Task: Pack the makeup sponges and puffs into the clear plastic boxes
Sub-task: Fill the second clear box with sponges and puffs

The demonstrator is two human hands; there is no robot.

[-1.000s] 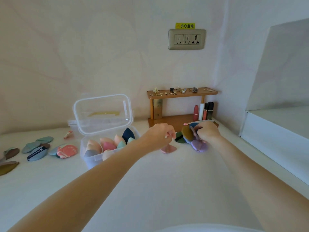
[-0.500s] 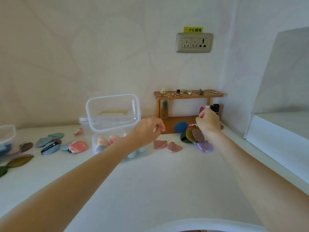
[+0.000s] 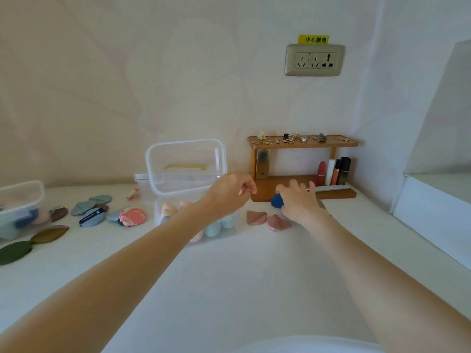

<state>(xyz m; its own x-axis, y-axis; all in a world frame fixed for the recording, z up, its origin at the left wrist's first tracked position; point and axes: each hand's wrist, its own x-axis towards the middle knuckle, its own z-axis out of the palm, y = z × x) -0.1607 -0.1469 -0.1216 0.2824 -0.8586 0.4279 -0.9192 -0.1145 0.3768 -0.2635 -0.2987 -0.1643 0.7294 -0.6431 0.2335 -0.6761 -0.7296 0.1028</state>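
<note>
Far to your left on the white desk [image 3: 229, 289], a second clear plastic box [image 3: 20, 202] sits at the frame edge with flat leaf-shaped puffs in green, olive, brown and grey-blue [image 3: 51, 225] scattered beside it. Next comes the open clear plastic box with its lid stood upright [image 3: 188, 189], already holding pastel teardrop sponges [image 3: 214, 228]. Your left hand [image 3: 226, 193] hovers over that box's right end, fingers loosely curled and holding nothing that I can see. Just right of the box lie two dusty-pink wedge puffs [image 3: 267, 219], flat on the desk, between your two wrists. Your right hand [image 3: 298, 201] reaches past them, fingers spread apart and laid over the dark blue rounded sponge [image 3: 276, 200], which sits against the base of the small wooden shelf [image 3: 300, 143]. That blue sponge lies under and slightly left of your right fingers, so the right hand is plainly the nearer one; the box is leftward from there.
</note>
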